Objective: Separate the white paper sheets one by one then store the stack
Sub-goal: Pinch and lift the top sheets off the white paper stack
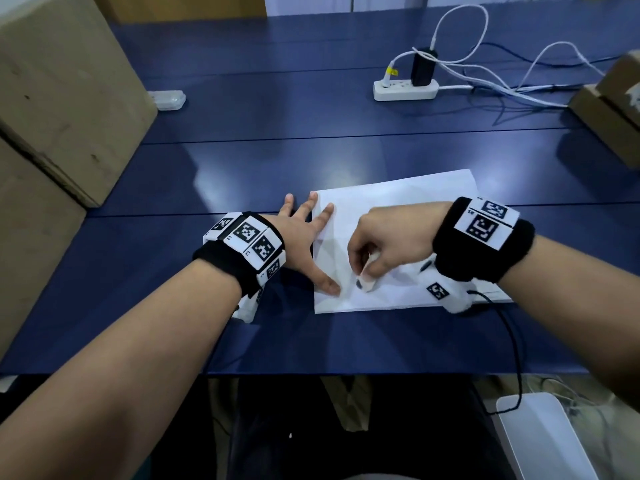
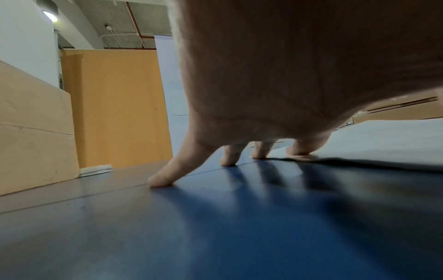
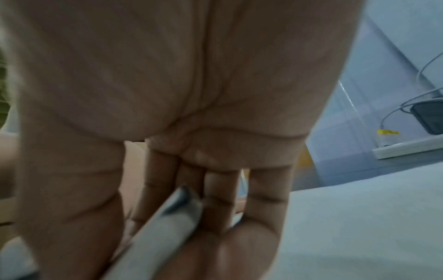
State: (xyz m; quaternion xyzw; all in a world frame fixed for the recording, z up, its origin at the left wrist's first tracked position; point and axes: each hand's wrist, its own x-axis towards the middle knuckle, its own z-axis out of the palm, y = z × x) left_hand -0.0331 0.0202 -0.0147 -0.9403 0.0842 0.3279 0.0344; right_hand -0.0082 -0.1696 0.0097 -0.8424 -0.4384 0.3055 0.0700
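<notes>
A stack of white paper sheets (image 1: 398, 202) lies flat on the blue table (image 1: 242, 168), near its front edge. My left hand (image 1: 304, 233) is spread flat at the stack's left edge, with the thumb and two fingertips pressing on the paper and the other fingers on the table. The left wrist view shows those fingers (image 2: 163, 180) straight, beside the paper's edge (image 2: 383, 144). My right hand (image 1: 391, 237) is curled over the stack's near part. It pinches a small white cylinder (image 1: 365, 284) with a dark end, also visible as the cylinder (image 3: 167, 223) between thumb and fingers; what it is stays unclear.
Tall cardboard boxes (image 1: 52, 98) stand along the left. More boxes (image 1: 609, 109) sit at the far right. A white power strip (image 1: 405, 90) with a black charger and loose white cables lies at the back. A small white plastic case (image 1: 168, 98) sits back left.
</notes>
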